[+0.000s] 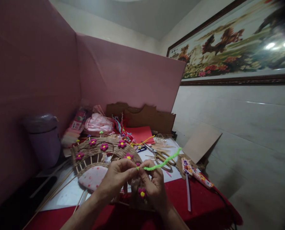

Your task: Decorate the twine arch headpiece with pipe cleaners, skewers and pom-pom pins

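My left hand (118, 177) and my right hand (154, 187) meet in front of me, both with pinched fingers. Between their fingertips is a bright green pipe cleaner (167, 162), its long free end pointing up to the right. A tiny yellow-orange bit shows at the pinched end, too small to make out. Behind and below the hands stands a twine-wrapped stick basket (113, 141), decorated with magenta flowers with yellow centres, such as one flower (104, 147) on its far side. Dotted white fabric (92, 177) covers a rounded part of it. My hands hide part of its near right side.
Gold-handled scissors (165, 159) lie right of the basket. Farther right is a flower-patterned glue gun (197, 174) with a pale stick. Red card (141, 134), pipe cleaners (122, 126) and torn cardboard (149, 116) are behind. A lidded bin (44, 143) stands left; red cloth (202, 204) covers the near edge.
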Tool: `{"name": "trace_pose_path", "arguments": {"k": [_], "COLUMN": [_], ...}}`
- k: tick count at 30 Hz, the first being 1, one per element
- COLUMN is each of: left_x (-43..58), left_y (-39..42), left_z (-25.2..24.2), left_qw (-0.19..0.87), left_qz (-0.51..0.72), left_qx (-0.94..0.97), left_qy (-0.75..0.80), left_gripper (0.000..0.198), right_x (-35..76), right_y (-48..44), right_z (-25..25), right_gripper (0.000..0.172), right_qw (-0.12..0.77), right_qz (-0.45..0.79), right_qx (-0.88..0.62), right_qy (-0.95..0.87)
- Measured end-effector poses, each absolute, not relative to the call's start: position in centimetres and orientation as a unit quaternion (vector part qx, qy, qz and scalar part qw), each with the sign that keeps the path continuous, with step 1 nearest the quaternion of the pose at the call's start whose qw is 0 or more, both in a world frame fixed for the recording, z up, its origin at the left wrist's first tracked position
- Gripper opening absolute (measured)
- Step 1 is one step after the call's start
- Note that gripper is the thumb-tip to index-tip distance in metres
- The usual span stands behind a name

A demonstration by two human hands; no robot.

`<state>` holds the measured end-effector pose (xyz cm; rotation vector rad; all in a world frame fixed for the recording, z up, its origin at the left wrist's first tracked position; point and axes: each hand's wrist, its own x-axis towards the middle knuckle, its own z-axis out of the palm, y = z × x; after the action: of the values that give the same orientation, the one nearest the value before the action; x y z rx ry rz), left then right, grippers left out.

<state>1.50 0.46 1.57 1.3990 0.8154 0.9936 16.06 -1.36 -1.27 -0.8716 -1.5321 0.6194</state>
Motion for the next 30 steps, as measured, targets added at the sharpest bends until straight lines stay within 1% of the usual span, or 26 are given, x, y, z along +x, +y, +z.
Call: {"name": "trace_pose_path", "arguments": {"k": [4,7,9,11,15,18,22,24,26,30], "left_x": [1.0,1.0,1.0,1.0,1.1,1.4,1.8,1.9,1.9,1.8], "left_y": [0.5,0.3,0.2,0.2,0.5,0.5,0.4,0.4,0.5,0.7], "left_z": [2.0,2.4,2.5,2.4,2.0,1.9,1.7,1.6,1.4,1.4], "left_qw": [0.546,0.508,0.518,0.550,0.590,0.604,0.610,0.610,0.613,0.604], "left_qz": [0.390,0.381,0.378,0.386,0.435,0.467,0.491,0.490,0.482,0.476], "left_qx": [0.646,0.685,0.678,0.652,0.601,0.567,0.542,0.545,0.552,0.563], "left_qy": [0.363,0.357,0.359,0.352,0.319,0.309,0.305,0.302,0.295,0.304], "left_gripper": [0.027,0.023,0.022,0.024,0.025,0.025,0.027,0.027,0.027,0.030], "right_x": [16.0,16.0,16.0,16.0,15.9,15.8,15.5,15.4,15.4,15.6], "right_y": [-1.2,-1.2,-1.2,-1.2,-1.3,-1.4,-1.6,-1.6,-1.5,-1.3], "right_z": [-1.1,-1.0,-0.9,-0.9,-0.8,-0.8,-0.8,-0.8,-1.1,-1.7], "right_gripper": [0.017,0.017,0.018,0.016,0.013,0.012,0.010,0.009,0.009,0.013], "right_qw": [0.594,0.600,0.606,0.620,0.629,0.617,0.605,0.603,0.610,0.624], "right_qz": [0.267,0.292,0.306,0.307,0.297,0.235,0.076,0.045,0.069,0.198], "right_qx": [-0.377,-0.373,-0.371,-0.366,-0.359,-0.359,-0.334,-0.331,-0.346,-0.379], "right_qy": [-0.659,-0.644,-0.634,-0.623,-0.622,-0.659,-0.719,-0.724,-0.709,-0.654]}}
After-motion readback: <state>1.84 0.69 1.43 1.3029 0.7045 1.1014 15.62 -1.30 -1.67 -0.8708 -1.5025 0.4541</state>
